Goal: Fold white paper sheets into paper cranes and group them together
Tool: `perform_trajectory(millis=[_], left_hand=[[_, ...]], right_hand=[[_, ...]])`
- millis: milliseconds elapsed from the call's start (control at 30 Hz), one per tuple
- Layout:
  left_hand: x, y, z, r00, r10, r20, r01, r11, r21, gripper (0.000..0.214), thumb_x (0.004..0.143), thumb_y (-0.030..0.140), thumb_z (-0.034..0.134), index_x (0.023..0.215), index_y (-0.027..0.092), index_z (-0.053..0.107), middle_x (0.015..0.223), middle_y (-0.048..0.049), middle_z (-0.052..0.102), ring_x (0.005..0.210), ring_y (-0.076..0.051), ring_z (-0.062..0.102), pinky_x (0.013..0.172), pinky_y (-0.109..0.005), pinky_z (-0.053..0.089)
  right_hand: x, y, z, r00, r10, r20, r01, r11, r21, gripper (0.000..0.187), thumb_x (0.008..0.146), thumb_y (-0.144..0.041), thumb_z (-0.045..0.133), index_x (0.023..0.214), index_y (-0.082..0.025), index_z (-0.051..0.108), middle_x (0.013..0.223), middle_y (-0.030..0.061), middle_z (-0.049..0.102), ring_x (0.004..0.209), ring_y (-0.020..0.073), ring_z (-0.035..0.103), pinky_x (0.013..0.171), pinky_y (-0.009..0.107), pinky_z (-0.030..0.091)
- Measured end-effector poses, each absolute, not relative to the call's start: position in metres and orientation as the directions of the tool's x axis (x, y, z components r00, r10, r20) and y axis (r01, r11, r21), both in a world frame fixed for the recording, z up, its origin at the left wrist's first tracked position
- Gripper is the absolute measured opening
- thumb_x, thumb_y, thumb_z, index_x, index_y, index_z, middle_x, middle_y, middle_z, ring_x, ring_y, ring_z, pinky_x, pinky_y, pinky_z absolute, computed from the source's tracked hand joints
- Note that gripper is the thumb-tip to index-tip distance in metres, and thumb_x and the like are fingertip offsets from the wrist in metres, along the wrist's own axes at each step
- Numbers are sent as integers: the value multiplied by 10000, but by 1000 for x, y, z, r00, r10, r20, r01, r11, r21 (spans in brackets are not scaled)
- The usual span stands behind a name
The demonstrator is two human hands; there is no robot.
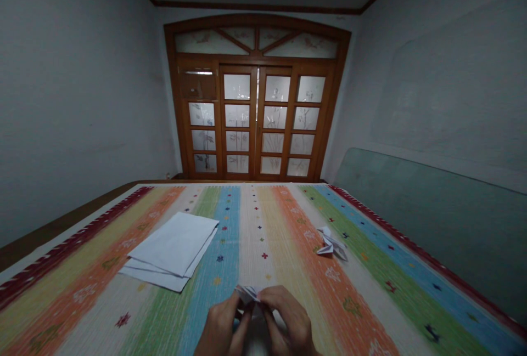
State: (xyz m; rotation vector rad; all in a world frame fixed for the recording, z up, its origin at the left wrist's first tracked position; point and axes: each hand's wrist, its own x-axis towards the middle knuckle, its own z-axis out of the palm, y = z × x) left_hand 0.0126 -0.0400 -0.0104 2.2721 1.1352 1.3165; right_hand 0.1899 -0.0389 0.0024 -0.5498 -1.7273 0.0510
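Observation:
My left hand (224,326) and my right hand (284,320) meet at the bottom middle of the view, fingers pinched together on a small piece of folded white paper (247,292). Only the paper's top edge shows above my fingertips; the rest is hidden by my hands. They hover just over a striped, many-coloured cloth (370,290) that covers the surface in front of me.
A loose stack of white paper sheets (173,249) lies to the left. A finished folded paper figure (331,243) sits to the right. A wooden glazed door (257,120) stands at the far end, grey walls on both sides.

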Motion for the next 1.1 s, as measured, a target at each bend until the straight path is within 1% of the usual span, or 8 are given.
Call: perform_trajectory(millis=[133,333,533,667,800,900,1000,1100], left_hand=[[12,-42,-14,267,732,627,529,-655,539,217,1023,370,504,1043,245,681,792,-42,793,639,-209,761,632,-258,600],[13,-40,-5,271,705,655,484,-688,541,243,1015,351,524,1181,223,648,875,-62,814,633,-189,760,643,-238,601],[13,-39,20,321,786,529,366,-618,696,209,998,302,539,1081,237,718,888,-27,799,705,-172,746,674,-219,562],[14,-36,26,266,895,359,313,-432,846,219,971,365,585,1037,215,730,841,-26,787,752,-203,731,709,-253,538],[17,-31,19,221,952,213,164,-251,954,329,934,439,619,1132,176,625,640,22,697,586,-167,631,553,-222,437],[19,-29,14,188,968,167,44,-178,983,388,900,470,656,1145,205,514,568,85,598,500,-127,528,485,-188,346],[19,-28,15,199,961,193,29,-203,979,264,898,442,656,991,218,553,608,72,597,516,-122,523,496,-187,359],[13,-25,20,246,937,247,133,-285,949,197,895,363,642,814,185,672,698,9,654,609,-148,579,574,-220,428]], right_hand=[[191,-39,2,-122,425,897,341,866,-364,278,896,-3,551,1062,-197,661,804,59,721,705,186,696,647,262,576],[195,-36,5,-59,599,799,329,767,-551,356,875,-52,596,1176,-225,674,825,30,725,729,174,706,703,248,574],[194,-30,15,-33,815,578,207,572,-794,65,834,-201,694,823,-195,758,833,60,691,742,188,670,636,243,526],[192,-27,13,-46,946,320,26,322,-946,190,771,-346,792,722,-173,731,722,53,715,723,213,674,663,276,522],[189,-24,8,-37,979,199,-84,196,-977,350,679,-475,859,663,-160,707,650,31,677,650,196,630,611,272,491],[187,-22,6,-33,987,156,-114,151,-982,399,631,-512,877,650,-157,696,622,10,639,606,167,578,567,251,447],[188,-20,6,-53,993,109,-161,99,-982,415,593,-516,890,654,-159,686,621,-4,618,601,158,563,560,244,433],[191,-18,6,-75,995,71,-189,56,-980,406,585,-494,895,663,-161,677,622,-8,616,604,163,570,556,242,428]])
